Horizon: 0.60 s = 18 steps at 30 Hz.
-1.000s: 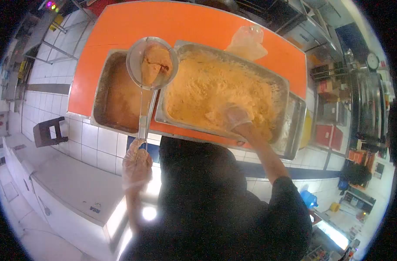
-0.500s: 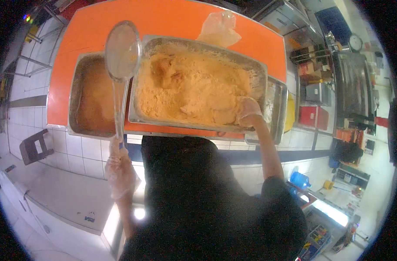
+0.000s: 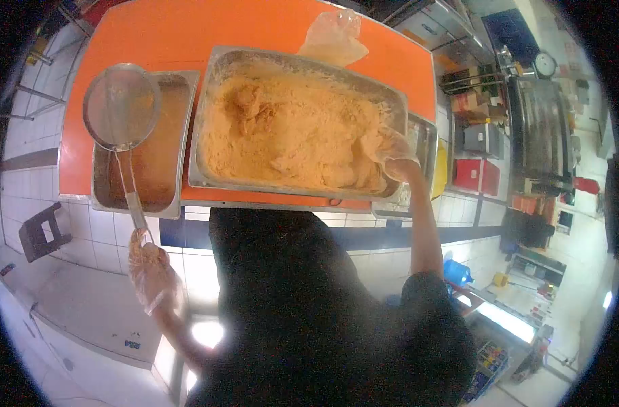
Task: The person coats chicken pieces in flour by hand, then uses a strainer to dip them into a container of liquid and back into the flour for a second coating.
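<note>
A gloved left hand [image 3: 152,273] closes its grip on the handle of a mesh strainer [image 3: 121,106], poised above the small steel pan [image 3: 185,129] on the orange bench [image 3: 255,27]. The gloved right hand [image 3: 389,152] sits in the breading [image 3: 296,129] at the right end of the large tray [image 3: 302,60]; its grip cannot be told.

orange table [image 3: 255,27] | centre: large steel pan [image 3: 199,136] (heaped with orange breading) | 9 o'clock: smaller steel pan [image 3: 179,159], just beside it | 3 o'clock: third pan [image 3: 428,146], partly beneath it | 12 o'clock: clear plastic bag [image 3: 333,37]
</note>
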### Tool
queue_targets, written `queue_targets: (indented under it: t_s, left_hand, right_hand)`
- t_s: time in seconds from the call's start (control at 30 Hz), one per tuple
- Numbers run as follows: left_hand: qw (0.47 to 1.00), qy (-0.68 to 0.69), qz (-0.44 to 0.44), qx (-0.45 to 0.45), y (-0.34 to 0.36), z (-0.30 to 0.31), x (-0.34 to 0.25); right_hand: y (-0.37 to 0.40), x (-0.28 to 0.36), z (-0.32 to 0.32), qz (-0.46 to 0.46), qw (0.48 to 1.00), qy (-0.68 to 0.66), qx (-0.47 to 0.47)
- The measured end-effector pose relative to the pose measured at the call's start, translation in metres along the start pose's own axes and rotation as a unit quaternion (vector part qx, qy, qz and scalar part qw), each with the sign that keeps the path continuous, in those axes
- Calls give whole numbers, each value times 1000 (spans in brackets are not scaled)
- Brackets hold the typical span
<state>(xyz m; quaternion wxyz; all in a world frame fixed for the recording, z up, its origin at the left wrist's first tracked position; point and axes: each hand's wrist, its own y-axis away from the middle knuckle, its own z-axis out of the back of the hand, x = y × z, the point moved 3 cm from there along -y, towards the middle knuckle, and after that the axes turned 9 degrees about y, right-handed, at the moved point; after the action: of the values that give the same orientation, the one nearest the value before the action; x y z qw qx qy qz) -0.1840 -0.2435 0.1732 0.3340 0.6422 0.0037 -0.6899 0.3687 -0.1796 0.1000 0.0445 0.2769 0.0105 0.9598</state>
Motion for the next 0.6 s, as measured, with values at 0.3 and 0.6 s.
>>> queue_targets:
  t_s: [0.3, 0.6]
  left_hand:
    - [981, -143, -133, 5, -20, 20, 12]
    - [977, -167, -135, -8, -10, 12, -7]
  right_hand:
    - [-22, 26, -49, -11, 960, 168, 223]
    - [-44, 45, -78, 83, 899, 329, 279]
